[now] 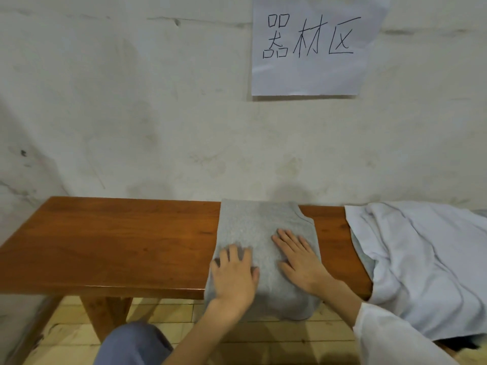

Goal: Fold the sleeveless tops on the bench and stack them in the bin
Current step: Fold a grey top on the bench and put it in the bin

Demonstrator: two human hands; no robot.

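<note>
Pressing grey top (253, 222) flat on bench (110, 241) | hands: left (233, 275), right (299, 262), fingers spread | white tops (421, 259) beside

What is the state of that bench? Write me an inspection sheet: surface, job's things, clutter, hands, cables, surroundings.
Surface: reddish-brown wooden bench, set against the wall.
Job's things: grey top lies across the bench, partly folded, near edge hanging over the front; pile of pale cloth at the right end; no bin in view.
Clutter: nothing seen.
Hands: left hand and right hand both press flat on the grey top, fingers straight.
Cables: nothing seen.
Surroundings: stained wall with a handwritten paper sign; pale plank floor below.
</note>
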